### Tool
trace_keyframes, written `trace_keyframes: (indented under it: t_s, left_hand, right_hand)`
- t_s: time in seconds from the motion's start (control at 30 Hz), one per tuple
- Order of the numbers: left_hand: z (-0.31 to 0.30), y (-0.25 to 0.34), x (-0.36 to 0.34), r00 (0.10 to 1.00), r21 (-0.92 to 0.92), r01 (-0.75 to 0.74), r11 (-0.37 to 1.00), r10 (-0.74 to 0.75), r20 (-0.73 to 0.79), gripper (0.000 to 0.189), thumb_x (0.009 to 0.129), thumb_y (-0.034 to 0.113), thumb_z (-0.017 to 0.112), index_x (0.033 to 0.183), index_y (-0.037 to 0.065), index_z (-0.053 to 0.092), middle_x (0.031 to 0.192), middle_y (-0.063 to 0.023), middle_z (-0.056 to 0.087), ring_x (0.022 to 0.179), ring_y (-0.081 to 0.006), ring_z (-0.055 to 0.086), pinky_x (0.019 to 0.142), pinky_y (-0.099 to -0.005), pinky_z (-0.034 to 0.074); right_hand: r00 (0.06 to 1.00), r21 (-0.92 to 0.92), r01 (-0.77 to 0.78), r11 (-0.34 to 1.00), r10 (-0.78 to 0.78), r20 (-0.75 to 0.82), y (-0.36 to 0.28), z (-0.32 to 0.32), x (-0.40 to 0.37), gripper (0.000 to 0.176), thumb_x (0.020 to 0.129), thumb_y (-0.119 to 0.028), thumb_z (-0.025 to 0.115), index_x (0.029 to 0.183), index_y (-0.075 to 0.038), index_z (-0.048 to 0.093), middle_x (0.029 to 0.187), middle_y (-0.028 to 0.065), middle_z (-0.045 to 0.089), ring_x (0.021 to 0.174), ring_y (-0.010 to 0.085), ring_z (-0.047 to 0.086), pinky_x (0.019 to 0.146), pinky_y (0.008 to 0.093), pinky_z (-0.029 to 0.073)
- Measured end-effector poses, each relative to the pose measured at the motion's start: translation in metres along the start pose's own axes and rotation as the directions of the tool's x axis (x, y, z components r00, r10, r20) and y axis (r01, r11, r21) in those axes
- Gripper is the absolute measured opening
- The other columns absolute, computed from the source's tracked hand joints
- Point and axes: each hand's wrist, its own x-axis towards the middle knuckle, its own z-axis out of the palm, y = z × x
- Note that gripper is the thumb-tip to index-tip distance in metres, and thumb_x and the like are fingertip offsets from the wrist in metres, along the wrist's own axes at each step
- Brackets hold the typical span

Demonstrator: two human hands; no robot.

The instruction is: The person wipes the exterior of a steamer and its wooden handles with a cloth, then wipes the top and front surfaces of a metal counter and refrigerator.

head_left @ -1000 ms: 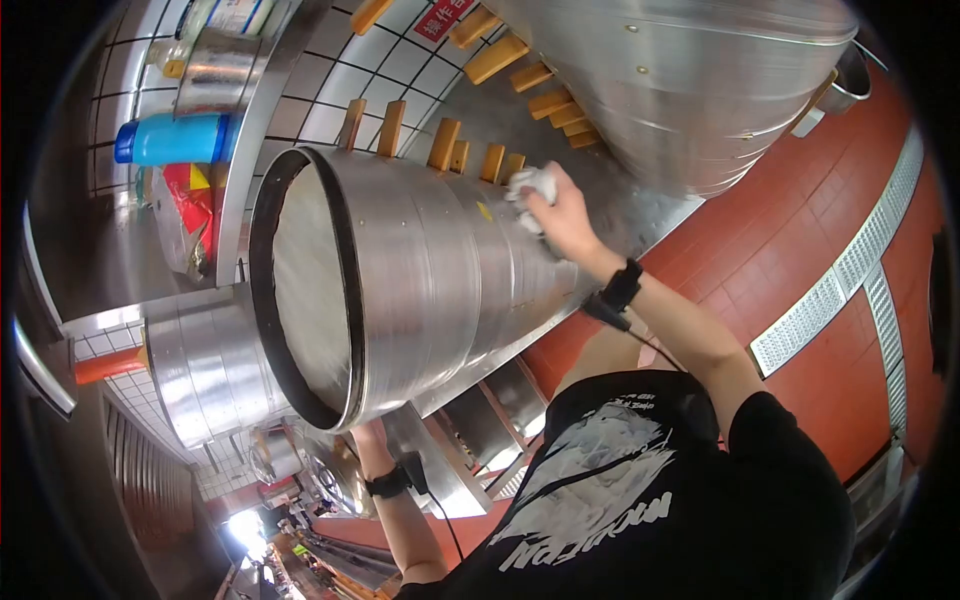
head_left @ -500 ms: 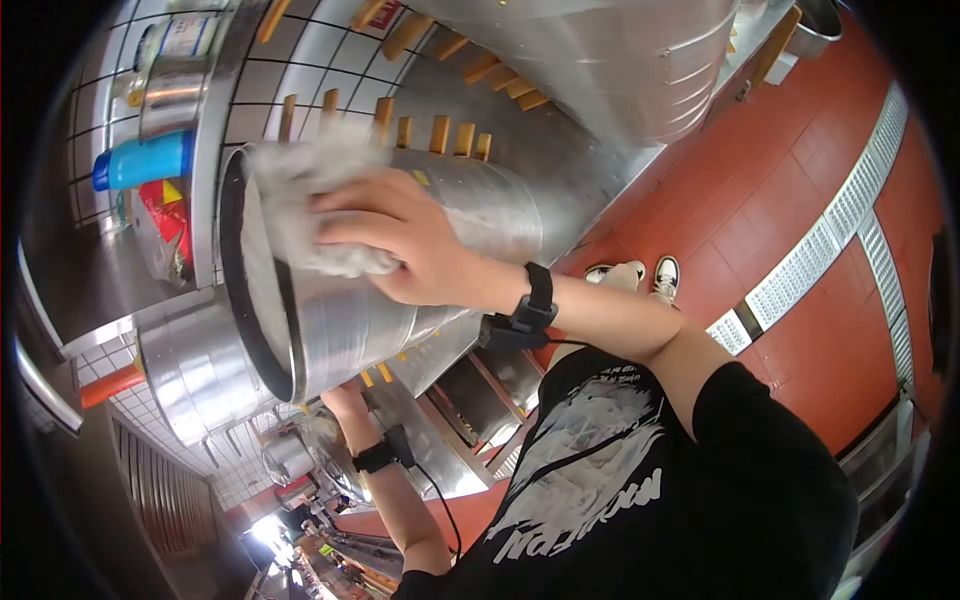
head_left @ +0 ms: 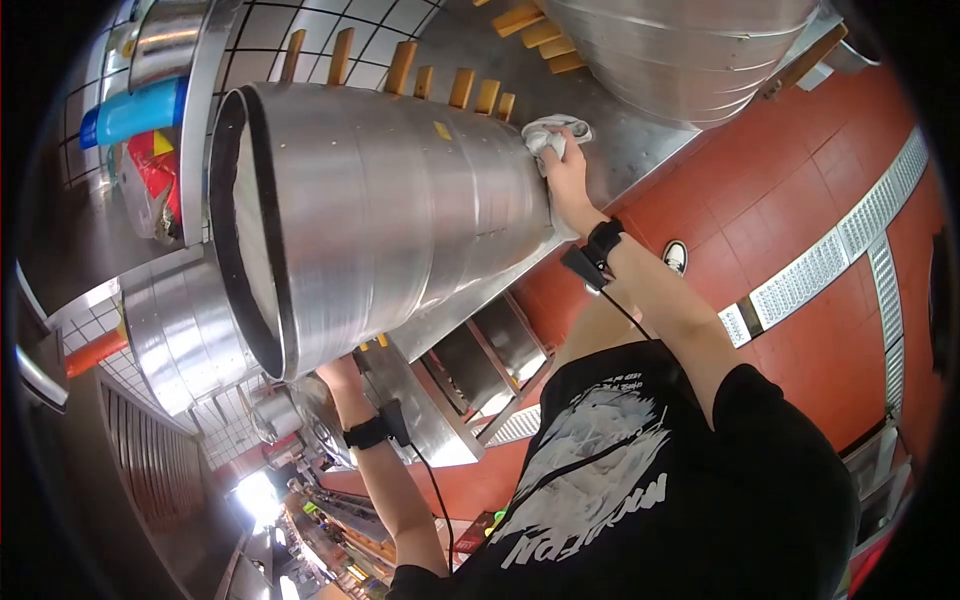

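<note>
Right hand [head_left: 568,185] has left the near rim and gone back to the far end of the steel drum stack [head_left: 400,200], taking the white cloth [head_left: 553,130] along with it; the view has swung a little too. The drum stack is the biggest thing, spanning between my two hands and standing on the steel surface [head_left: 640,140] just past the right hand. A second drum stack [head_left: 680,50] is beyond the right hand, apart from it. A smaller drum [head_left: 185,340] is beside the left hand.

The right hand's fingers are closed on the white cloth, pressing it to the drum wall low down near the surface. The left hand [head_left: 335,375] is under the near rim and mostly hidden, so I can't tell how far open it is.

Risks, as I judge them:
- A hard push at one end could shift the stacked sections.
- The wrist cable [head_left: 585,265] could snag on the wooden handles [head_left: 400,65] just beside the cloth, and those handles block a clean sweep.

The blue bottle [head_left: 135,110] on the shelf past the left hand is well apart.
</note>
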Motion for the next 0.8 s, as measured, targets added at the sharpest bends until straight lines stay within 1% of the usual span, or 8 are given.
trace_keyframes:
  t_s: [0.13,0.2,0.27,0.33,0.4,0.53,0.67,0.8]
  left_hand:
    - [-0.001,-0.001,0.006,0.995,0.049,-0.024,0.998,0.019,0.098,0.052,0.099,0.041,0.044,0.141,0.012,0.037,0.139,-0.0088,0.045,0.125,-0.0272,0.048,0.1,-0.0453,0.045]
    - [0.0,-0.001,0.006,0.999,0.126,-0.023,0.992,0.018,0.041,0.054,0.098,0.044,0.044,0.141,0.012,0.037,0.139,-0.0098,0.045,0.124,-0.0288,0.049,0.098,-0.0475,0.046]
    - [-0.003,-0.004,0.009,0.995,0.176,-0.098,0.98,0.089,0.054,0.055,0.097,0.045,0.044,0.141,0.012,0.038,0.137,-0.01,0.046,0.122,-0.0291,0.05,0.096,-0.0472,0.047]
    - [0.001,-0.005,0.009,0.984,0.222,-0.173,0.96,0.157,0.088,0.055,0.097,0.046,0.044,0.14,0.012,0.039,0.136,-0.0102,0.047,0.121,-0.0295,0.051,0.093,-0.0469,0.049]
    - [0.008,0.002,0.005,0.998,0.018,-0.041,0.999,0.041,-0.052,0.051,0.097,0.045,0.043,0.135,0.01,0.046,0.13,-0.0102,0.053,0.114,-0.028,0.055,0.083,-0.0441,0.052]
    - [0.005,-0.004,0.011,0.991,0.028,-0.035,0.999,0.038,-0.124,0.045,0.097,0.04,0.041,0.123,0.005,0.054,0.118,-0.0113,0.06,0.105,-0.0258,0.058,0.075,-0.0405,0.052]
    - [0.008,0.005,0.009,0.994,0.033,-0.104,0.994,0.104,-0.016,0.04,0.096,0.035,0.04,0.107,0.0,0.057,0.095,-0.0147,0.064,0.083,-0.0259,0.062,0.069,-0.0388,0.051]
    - [0.011,0.014,0.004,0.983,0.091,-0.113,0.989,0.098,0.156,0.04,0.096,0.036,0.04,0.106,0.001,0.057,0.089,-0.0137,0.065,0.073,-0.0245,0.062,0.067,-0.0398,0.052]
  right_hand:
    - [0.872,0.258,0.373,0.891,-0.432,0.232,-0.134,0.063,-0.047,0.037,0.08,-0.003,0.052,0.117,-0.004,0.054,0.11,0.0063,0.059,0.097,0.0124,0.055,0.085,0.0273,0.046]
    - [0.429,0.293,0.828,0.479,-0.876,0.219,-0.189,0.094,-0.056,0.053,0.074,-0.012,0.067,0.125,-0.01,0.056,0.129,0.0119,0.055,0.117,0.0279,0.051,0.101,0.0378,0.037]
    - [0.268,0.352,0.877,0.327,-0.941,0.208,-0.226,0.108,-0.081,0.05,0.075,-0.02,0.069,0.124,-0.012,0.061,0.132,0.0115,0.054,0.12,0.0322,0.048,0.103,0.0419,0.033]
    - [0.242,0.287,0.914,0.286,-0.954,0.178,-0.218,0.114,-0.085,0.044,0.078,-0.025,0.067,0.12,-0.013,0.065,0.13,0.0121,0.054,0.118,0.032,0.048,0.102,0.0431,0.033]
    - [0.258,0.242,0.922,0.301,-0.946,0.196,-0.183,0.104,-0.073,0.042,0.081,-0.028,0.063,0.119,-0.01,0.066,0.127,0.0129,0.056,0.115,0.0319,0.049,0.1,0.0432,0.034]
    - [0.493,-0.216,0.863,0.457,-0.856,0.159,-0.071,0.046,-0.066,0.037,0.086,-0.024,0.061,0.121,-0.012,0.061,0.12,0.0115,0.06,0.11,0.0297,0.053,0.098,0.0428,0.038]
    - [0.811,-0.416,0.497,0.761,-0.578,-0.089,0.056,-0.012,-0.054,0.035,0.093,-0.018,0.052,0.126,-0.006,0.055,0.123,0.0172,0.056,0.112,0.0368,0.052,0.098,0.0423,0.041]
    - [0.794,-0.364,0.458,0.811,-0.557,-0.244,0.052,0.004,-0.074,0.033,0.093,-0.017,0.05,0.124,-0.005,0.056,0.122,0.0178,0.054,0.114,0.0362,0.049,0.101,0.0383,0.036]
